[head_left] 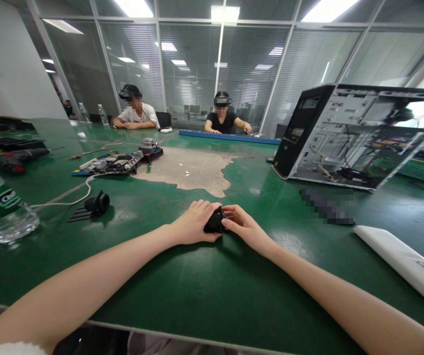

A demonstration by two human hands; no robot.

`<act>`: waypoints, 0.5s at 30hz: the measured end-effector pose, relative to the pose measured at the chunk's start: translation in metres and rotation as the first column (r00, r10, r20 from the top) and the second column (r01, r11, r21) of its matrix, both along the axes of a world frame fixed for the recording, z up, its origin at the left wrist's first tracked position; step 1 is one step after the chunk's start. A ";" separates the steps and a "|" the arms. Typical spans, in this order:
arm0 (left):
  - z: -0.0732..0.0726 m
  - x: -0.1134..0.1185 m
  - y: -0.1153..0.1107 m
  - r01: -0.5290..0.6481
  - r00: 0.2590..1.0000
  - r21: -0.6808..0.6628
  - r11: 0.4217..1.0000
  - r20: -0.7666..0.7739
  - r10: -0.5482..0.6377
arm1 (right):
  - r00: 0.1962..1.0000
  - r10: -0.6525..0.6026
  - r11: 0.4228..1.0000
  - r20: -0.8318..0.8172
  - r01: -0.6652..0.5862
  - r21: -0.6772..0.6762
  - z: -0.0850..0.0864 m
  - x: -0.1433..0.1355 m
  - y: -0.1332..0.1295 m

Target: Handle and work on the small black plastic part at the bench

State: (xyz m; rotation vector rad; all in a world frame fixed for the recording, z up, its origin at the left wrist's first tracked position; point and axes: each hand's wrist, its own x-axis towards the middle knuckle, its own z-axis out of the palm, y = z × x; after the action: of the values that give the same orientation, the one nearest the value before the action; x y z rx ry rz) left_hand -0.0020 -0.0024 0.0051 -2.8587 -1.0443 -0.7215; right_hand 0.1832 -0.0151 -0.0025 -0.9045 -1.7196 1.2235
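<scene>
Between my hands, just above or on the green table, is a small black plastic part (212, 223) whose exact kind I cannot make out. My left hand (196, 222) wraps round it from the left, covering much of it. From the right, my right hand (242, 224) pinches its end between thumb and fingers; what lies under those fingertips is partly hidden. To the left lies another black part (96, 203) with a round, ring-like end and flat prongs.
An open computer case (308, 138) stands at right, near a white device (400, 261). A circuit board (113, 162) with a cable lies left of a bare patch (193, 170). A water bottle (0, 207) stands far left. Two people (137, 116) sit across the table.
</scene>
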 end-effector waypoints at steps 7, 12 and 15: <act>0.000 -0.001 0.000 0.000 1.000 0.003 1.000 -0.013 0.000 | 0.996 0.072 0.997 -0.055 -0.070 0.029 0.001 0.001 -0.004; 0.000 0.000 -0.001 -0.003 1.000 -0.002 1.000 -0.005 0.003 | 1.000 0.012 1.000 -0.022 -0.012 0.027 -0.002 0.000 -0.001; 0.000 0.000 0.000 0.000 1.000 -0.018 1.000 0.006 0.000 | 1.000 -0.015 0.999 0.007 0.015 0.035 -0.002 0.000 0.000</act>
State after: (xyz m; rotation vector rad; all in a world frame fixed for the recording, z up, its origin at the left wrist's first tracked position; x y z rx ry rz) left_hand -0.0020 -0.0025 0.0050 -2.8733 -1.0566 -0.7244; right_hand 0.1836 -0.0148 -0.0043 -0.9003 -1.7321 1.1782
